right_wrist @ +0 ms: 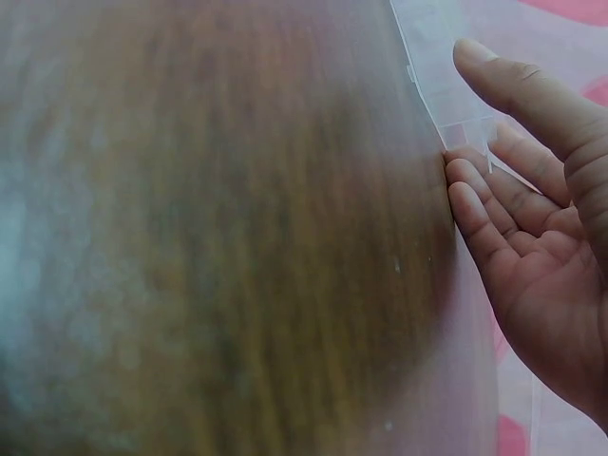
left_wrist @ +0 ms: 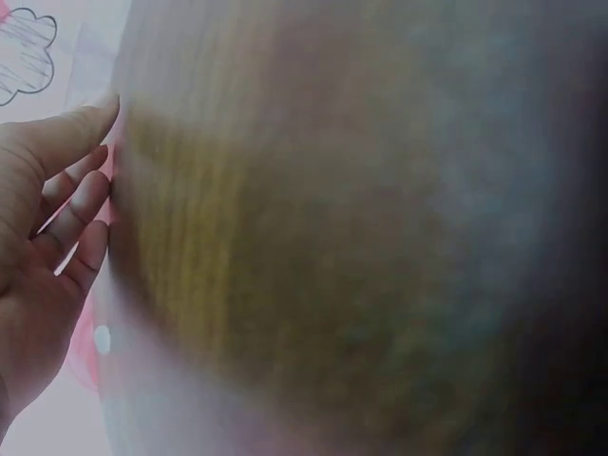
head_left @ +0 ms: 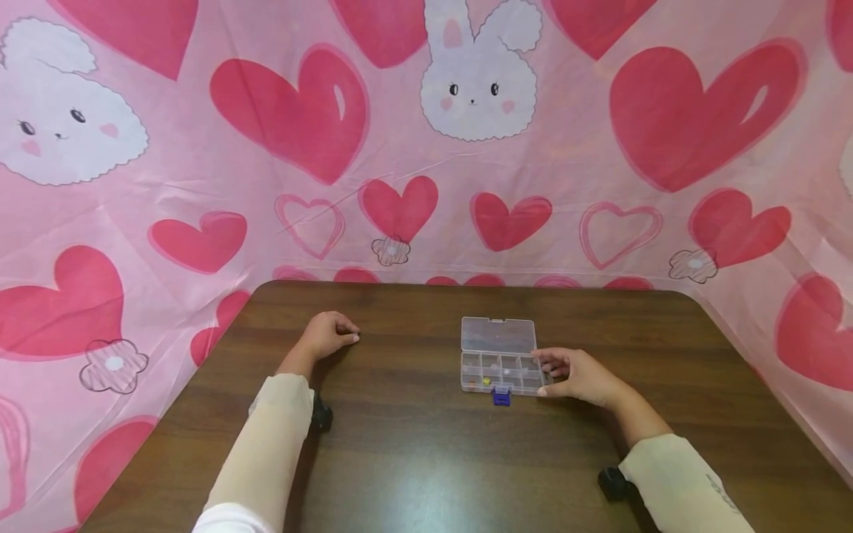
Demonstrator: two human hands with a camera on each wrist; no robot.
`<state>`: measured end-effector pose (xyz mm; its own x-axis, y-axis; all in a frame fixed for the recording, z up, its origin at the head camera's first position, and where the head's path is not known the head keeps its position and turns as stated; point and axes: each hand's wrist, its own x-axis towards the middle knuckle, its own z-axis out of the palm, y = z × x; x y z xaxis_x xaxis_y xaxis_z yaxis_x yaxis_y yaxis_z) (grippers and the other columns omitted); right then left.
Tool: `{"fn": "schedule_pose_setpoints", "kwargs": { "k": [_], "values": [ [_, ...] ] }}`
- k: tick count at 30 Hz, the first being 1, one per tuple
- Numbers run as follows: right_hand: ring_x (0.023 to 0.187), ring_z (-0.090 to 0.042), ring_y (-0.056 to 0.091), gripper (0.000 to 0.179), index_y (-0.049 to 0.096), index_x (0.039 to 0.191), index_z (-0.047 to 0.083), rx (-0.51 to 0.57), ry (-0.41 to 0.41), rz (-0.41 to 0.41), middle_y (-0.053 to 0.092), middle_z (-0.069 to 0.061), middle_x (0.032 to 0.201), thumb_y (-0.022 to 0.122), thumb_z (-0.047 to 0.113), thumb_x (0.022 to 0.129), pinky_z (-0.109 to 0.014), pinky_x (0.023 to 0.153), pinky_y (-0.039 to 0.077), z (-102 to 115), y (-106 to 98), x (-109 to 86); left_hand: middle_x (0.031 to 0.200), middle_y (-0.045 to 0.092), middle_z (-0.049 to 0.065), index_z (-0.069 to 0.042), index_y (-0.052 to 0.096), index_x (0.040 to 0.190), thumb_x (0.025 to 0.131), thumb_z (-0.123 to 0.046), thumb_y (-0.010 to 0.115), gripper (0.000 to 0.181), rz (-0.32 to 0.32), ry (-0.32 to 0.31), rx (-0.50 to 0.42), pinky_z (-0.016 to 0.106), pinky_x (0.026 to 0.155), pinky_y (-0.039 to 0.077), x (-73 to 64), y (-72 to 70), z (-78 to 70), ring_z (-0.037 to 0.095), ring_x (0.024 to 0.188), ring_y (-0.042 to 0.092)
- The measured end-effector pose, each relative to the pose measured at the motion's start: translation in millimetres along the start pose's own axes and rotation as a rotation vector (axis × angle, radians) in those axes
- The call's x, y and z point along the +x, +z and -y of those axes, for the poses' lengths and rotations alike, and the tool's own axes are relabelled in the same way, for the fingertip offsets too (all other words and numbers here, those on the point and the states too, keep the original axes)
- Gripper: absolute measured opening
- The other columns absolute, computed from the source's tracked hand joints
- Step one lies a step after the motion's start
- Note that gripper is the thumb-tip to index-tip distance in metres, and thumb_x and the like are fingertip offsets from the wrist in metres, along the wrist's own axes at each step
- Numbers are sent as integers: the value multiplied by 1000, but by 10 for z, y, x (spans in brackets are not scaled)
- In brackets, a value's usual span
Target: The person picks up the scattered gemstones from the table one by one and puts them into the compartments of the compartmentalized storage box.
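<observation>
A clear plastic compartment box (head_left: 471,360) lies on the table with its lid (head_left: 498,334) folded back, away from the person. Its blue latch (head_left: 502,397) hangs at the front. One front compartment has a small yellow piece (head_left: 487,381); tiny orange and pale bits show in others. At the box's right end, my right hand (head_left: 578,376) holds it, thumb by the front corner and fingers by the back. In the right wrist view, the box's clear edge (right_wrist: 425,85) runs beside those fingers. My left hand (head_left: 326,334) rests on the table farther left, fingers loosely bent, nothing clearly held.
The brown wooden table (head_left: 426,444) has rounded far corners. A pink cloth (head_left: 453,163) with hearts and rabbits hangs behind it and along the sides. Dark wrist devices (head_left: 613,483) sit on both forearms. Blurred tabletop fills most of both wrist views.
</observation>
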<state>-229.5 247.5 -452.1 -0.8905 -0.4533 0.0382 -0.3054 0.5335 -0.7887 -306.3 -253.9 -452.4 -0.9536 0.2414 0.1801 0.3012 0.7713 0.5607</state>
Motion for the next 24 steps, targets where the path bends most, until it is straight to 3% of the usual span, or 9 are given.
{"fn": "schedule_pose_setpoints", "kwargs": {
  "k": [7,15,24],
  "values": [
    [103,-29,58,65,57,130,-3,15,14,-1,62,-16,117,86,18,75,-40,89,50,10,5,-12,91,73,7,-6,78,91,84,-13,78,11,-25,3,-38,42,80,52,-51,3,-52,22,86,64],
    [102,-29,58,65,57,130,-3,13,18,-2,62,-17,117,86,18,75,-43,89,50,0,-3,-8,90,74,5,-5,77,92,84,-12,77,11,-36,23,-75,43,84,50,-113,10,-101,23,88,65],
    [102,-27,58,65,57,130,-2,-3,18,0,62,-16,117,86,20,75,-37,88,51,-35,0,12,91,73,5,-5,77,95,84,-11,77,13,-20,10,-123,42,83,51,-188,14,-164,22,86,63]
  ]
}}
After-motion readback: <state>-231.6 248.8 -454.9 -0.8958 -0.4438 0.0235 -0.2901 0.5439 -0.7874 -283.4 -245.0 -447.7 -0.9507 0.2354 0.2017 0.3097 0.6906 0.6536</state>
